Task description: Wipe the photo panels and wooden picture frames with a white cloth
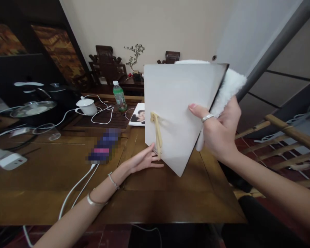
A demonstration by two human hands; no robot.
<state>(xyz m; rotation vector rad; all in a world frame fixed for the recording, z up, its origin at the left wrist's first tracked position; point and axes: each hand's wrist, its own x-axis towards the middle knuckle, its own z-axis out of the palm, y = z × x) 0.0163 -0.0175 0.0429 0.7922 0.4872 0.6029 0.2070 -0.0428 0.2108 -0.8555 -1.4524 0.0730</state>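
I have the right hand [220,132] closed on a flat white panel [174,91] and a fluffy white cloth [232,86], over the brown wooden worktop [188,199]. My left hand [142,162], loosely open, fingers spread, is at the panel's pale yellow strut [158,134].

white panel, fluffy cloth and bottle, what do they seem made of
White panel: card, fibreboard or plastic, hard to tell; its surface looks smooth, matt. Fluffy cloth: probably soft synthetic plush, given its fuzzy edge. Bottle: probably clear plastic, judging by its see-through body.
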